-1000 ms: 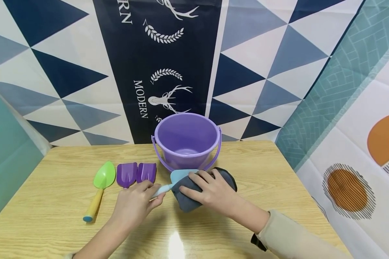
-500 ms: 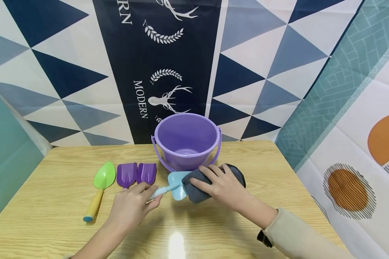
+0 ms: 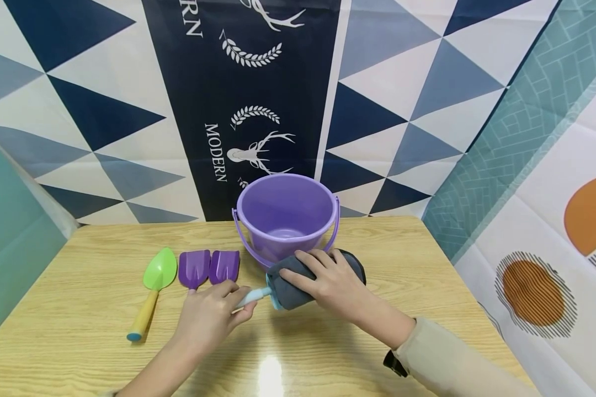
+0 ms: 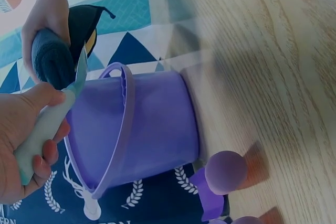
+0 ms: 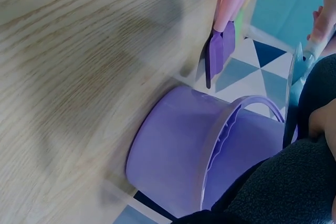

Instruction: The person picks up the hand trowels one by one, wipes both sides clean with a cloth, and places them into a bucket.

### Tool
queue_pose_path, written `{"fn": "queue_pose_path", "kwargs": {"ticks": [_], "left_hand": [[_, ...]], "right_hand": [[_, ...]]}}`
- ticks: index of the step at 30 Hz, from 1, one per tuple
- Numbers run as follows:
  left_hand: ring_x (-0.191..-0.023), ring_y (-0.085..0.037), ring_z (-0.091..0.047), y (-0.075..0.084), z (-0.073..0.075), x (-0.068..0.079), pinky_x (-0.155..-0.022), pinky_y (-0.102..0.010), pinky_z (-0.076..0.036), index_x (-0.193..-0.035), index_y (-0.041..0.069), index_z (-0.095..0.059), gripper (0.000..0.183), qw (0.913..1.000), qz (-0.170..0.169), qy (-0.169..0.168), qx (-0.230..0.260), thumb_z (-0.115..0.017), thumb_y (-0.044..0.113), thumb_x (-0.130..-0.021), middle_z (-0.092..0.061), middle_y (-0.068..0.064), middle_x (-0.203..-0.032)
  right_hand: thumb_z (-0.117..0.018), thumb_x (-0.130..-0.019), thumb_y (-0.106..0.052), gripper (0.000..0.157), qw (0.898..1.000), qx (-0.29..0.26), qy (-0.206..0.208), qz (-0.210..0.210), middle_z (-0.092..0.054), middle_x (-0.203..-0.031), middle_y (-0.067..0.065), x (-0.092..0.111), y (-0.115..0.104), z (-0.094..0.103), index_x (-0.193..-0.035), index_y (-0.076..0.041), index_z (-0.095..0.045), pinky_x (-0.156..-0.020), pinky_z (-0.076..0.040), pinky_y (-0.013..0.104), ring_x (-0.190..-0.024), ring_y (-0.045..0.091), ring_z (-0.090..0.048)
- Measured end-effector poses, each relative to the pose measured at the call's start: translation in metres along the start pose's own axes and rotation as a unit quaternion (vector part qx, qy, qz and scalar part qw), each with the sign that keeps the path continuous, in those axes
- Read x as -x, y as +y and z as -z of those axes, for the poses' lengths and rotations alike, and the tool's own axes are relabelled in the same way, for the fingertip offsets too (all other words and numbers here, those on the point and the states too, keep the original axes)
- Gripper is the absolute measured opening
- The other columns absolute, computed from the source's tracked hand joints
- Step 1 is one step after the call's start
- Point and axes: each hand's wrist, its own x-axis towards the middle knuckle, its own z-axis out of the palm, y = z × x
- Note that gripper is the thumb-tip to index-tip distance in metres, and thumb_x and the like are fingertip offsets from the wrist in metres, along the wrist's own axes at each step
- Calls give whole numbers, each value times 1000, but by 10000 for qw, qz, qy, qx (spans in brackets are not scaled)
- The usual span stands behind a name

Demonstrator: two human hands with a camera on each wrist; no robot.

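My left hand (image 3: pixel 208 314) grips a light blue toy shovel (image 3: pixel 254 296) by its pale handle, the blade pointing right. Over that blade, my right hand (image 3: pixel 328 284) holds a folded dark grey cloth (image 3: pixel 289 292), leaving only a thin edge of the blade uncovered in the head view. In the left wrist view, the shovel's handle (image 4: pixel 44 129) lies across the curled fingers, and the cloth (image 4: pixel 51 59) bunches against the blade. The right wrist view shows part of the blade (image 5: pixel 295 90) beside the cloth (image 5: pixel 283 187). Both hands are above the table, in front of a purple bucket (image 3: pixel 278 251).
Two purple toy shovels (image 3: pixel 193 267) lie side by side left of the bucket, their handles partly hidden by my left hand. Farther left is a green trowel (image 3: pixel 160 270) with a yellow handle. Patterned sheets (image 3: pixel 377 99) hang behind and beside the wooden table (image 3: pixel 104 248).
The cloth slid right along the shovel, baring much of the blade, then came back left and now covers nearly all of it. The left hand has barely shifted.
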Motion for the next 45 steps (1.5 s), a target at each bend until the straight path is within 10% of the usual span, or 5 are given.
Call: {"fn": "queue_pose_path", "kwargs": {"ticks": [11, 23, 31, 37, 45], "left_hand": [[-55, -8, -59, -3, 1, 4, -42, -33, -42, -83, 15, -75, 41, 9999, 79, 58, 72, -48, 45, -93, -65, 5, -72], [-52, -5, -51, -8, 4, 6, -39, -17, -31, -82, 15, -75, 65, 9996, 246, 59, 145, -24, 53, -97, -63, 6, -69], [-53, -4, -55, -4, -1, 2, -40, -22, -35, -82, 18, -74, 21, 9999, 37, -90, 130, -68, 38, -79, -63, 8, -70], [-52, -4, -56, 0, -5, 0, -42, -18, -30, -79, 21, -74, 18, 9999, -19, 62, 94, -66, 37, -76, -63, 9, -69], [-55, -4, -57, -1, -2, 1, -44, -22, -30, -82, 19, -74, 21, 9998, 61, 8, 167, -68, 39, -76, -64, 8, -71]], "right_hand": [[-74, -72, -12, 48, 9999, 67, -103, -1, -64, -111, 10, 6, 5, 1, -117, -26, -62, -67, -51, 43, -98, 26, -60], [-74, -64, -2, 60, 9994, -223, 46, -267, -63, -111, 13, 13, 17, 4, -119, -24, -61, -61, -49, 44, -94, 30, -62], [-73, -70, -8, 52, 9997, -206, 52, -108, -63, -110, 10, 2, 8, 3, -118, -26, -62, -65, -50, 42, -97, 28, -61], [-51, -89, -12, 34, 9999, 64, 59, 73, -64, -110, 9, -2, 4, 0, -118, -28, -62, -64, -50, 41, -96, 26, -60], [-63, -81, -12, 41, 9999, -12, -143, 14, -63, -113, 11, 6, 9, 4, -119, -26, -61, -66, -49, 41, -98, 27, -60]]}}
